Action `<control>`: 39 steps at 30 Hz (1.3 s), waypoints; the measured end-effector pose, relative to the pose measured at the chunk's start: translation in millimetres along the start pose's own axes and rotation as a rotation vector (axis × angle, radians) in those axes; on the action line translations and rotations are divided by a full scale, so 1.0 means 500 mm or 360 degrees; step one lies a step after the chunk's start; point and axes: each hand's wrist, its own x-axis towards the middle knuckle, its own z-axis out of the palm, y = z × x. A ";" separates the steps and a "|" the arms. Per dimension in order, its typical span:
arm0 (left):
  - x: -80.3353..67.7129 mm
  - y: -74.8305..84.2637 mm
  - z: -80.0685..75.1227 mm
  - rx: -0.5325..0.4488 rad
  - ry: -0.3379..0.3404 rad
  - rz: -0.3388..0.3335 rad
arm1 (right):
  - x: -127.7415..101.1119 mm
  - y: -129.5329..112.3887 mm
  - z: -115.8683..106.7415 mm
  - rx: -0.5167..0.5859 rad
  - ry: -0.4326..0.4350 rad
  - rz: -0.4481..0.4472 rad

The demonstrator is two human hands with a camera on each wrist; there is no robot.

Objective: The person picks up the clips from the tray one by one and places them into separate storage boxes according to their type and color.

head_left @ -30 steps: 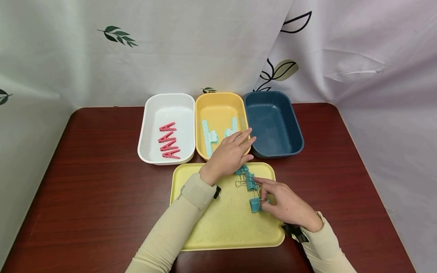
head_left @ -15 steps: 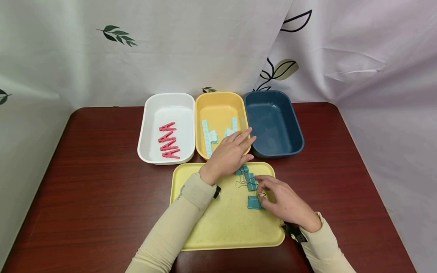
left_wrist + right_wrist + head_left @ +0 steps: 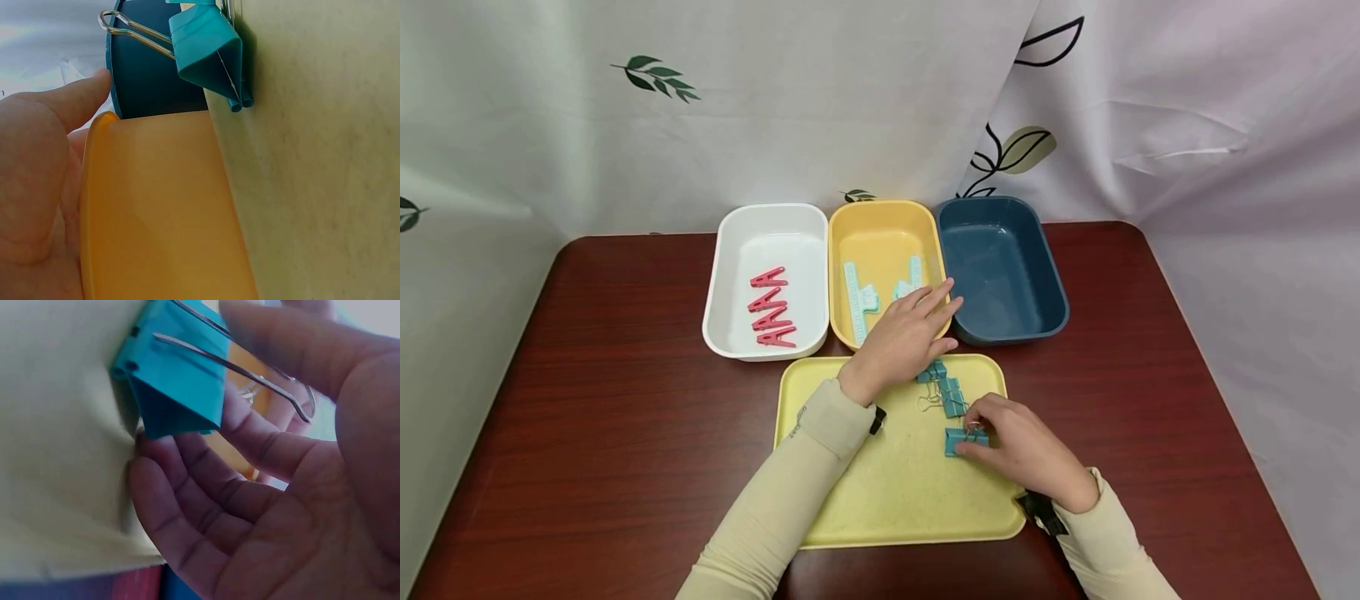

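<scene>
1. At the counter's [image 3: 587, 358] ten o'clock we see a white tub [image 3: 730, 283] holding red pegs [image 3: 770, 307].
2. Just right of it, at twelve o'clock, a yellow tub [image 3: 880, 225] holds pale green clips [image 3: 859, 298].
3. Our left hand [image 3: 904, 337] rests on the near rim of the yellow tub, fingers straight and relaxed, gripping nothing; a teal binder clip [image 3: 206, 53] lies just beside it on the tray.
4. A yellow tray [image 3: 880, 492] sits at six o'clock, touching the near edge of the tubs.
5. On the tray, toward its one o'clock corner, lie two teal binder clips [image 3: 946, 390] close together.
6. Just nearer to us, our right hand [image 3: 1026, 454] curls its fingers [image 3: 262, 447] and thumb around a third teal clip [image 3: 958, 440], pinching it by its wire handles as it rests on the tray.
7. A dark blue tub [image 3: 1000, 267] stands at one o'clock, beside the yellow one.
</scene>
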 end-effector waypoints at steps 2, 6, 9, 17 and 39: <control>0.000 0.000 0.000 0.0004 0.0001 0.0002 | 0.003 0.000 0.002 -0.0035 -0.0007 -0.0027; 0.001 0.000 -0.001 0.0004 -0.0010 -0.0005 | 0.005 0.000 0.000 -0.0061 -0.0014 -0.0067; 0.001 0.000 -0.002 0.0000 -0.0020 -0.0010 | 0.002 -0.003 -0.005 -0.0073 -0.0019 -0.0069; 0.001 0.000 -0.004 -0.0004 -0.0008 -0.0006 | -0.007 -0.009 -0.024 -0.0223 0.0073 -0.0057; 0.000 0.001 -0.003 0.0000 -0.0035 -0.0017 | -0.008 -0.021 -0.060 -0.0256 0.0281 -0.0174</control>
